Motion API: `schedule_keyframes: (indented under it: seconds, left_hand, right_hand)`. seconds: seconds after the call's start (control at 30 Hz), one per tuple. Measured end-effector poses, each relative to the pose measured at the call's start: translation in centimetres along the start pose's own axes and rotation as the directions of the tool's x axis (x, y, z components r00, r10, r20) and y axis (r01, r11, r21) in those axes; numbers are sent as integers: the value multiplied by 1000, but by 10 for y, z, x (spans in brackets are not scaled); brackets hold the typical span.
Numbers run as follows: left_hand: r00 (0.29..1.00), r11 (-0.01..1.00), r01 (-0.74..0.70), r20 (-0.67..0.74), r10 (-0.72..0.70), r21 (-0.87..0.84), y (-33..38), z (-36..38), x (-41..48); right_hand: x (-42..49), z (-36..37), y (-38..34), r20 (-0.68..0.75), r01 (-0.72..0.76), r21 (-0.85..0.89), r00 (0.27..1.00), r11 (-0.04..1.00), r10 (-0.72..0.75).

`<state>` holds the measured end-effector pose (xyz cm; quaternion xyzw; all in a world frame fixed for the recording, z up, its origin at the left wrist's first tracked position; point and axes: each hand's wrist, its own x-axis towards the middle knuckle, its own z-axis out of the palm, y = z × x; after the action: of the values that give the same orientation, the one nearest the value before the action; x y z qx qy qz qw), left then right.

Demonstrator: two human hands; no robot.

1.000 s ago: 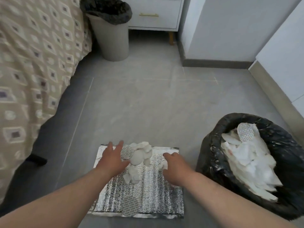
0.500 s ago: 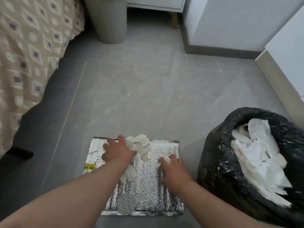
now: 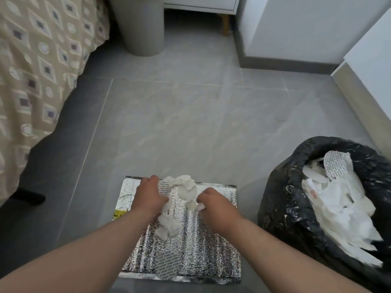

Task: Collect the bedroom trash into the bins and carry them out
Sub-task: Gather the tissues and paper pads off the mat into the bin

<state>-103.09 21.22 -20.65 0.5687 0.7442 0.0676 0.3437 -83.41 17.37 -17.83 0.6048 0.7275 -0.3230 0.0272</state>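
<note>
patterned bedspread (image 3: 40, 66) left | white nightstand (image 3: 201, 4) far | grey floor (image 3: 190, 123)

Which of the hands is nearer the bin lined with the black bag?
Right. The right hand is on the silver foil mat's bin-side half; the black-lined bin stands just beyond it. The left hand is over the mat's far side.

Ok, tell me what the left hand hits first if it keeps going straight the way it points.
Probably the crumpled white tissue just beyond the left hand on the foil sheet; depth is unclear.

shiny quilted foil sheet (image 3: 196, 246), crumpled white paper (image 3: 184, 187), glossy black plastic liner (image 3: 283, 208).
</note>
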Motion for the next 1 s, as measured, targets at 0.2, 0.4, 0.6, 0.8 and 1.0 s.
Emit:
schedule_keyframes:
  seconds: [0.2, 0.4, 0.6, 0.8, 1.0]
  left_hand:
    - [1000, 999, -28, 7, 29, -33, -8, -1, 3]
    - [999, 992, -49, 8, 50, -119, -15, -3, 1]
    - [998, 983, -68, 1, 70, -170, -19, -5, 0]
    - [1000, 953, 29, 16, -25, -303, -18, -13, -2]
    - [987, 764, 149, 50, -151, -628, -9, -37, -7]
  right_hand:
    - [38, 2, -32, 137, 26, -81, 990, 996, -15]
    - [47, 12, -41, 168, -27, -154, 984, 988, 53]
    - [42, 15, -37, 16, 31, -179, 999, 983, -29]
    - [40, 21, -27, -67, 12, -106, 998, 994, -19]
    - [32, -2, -27, -178, -95, 163, 976, 982, 124]
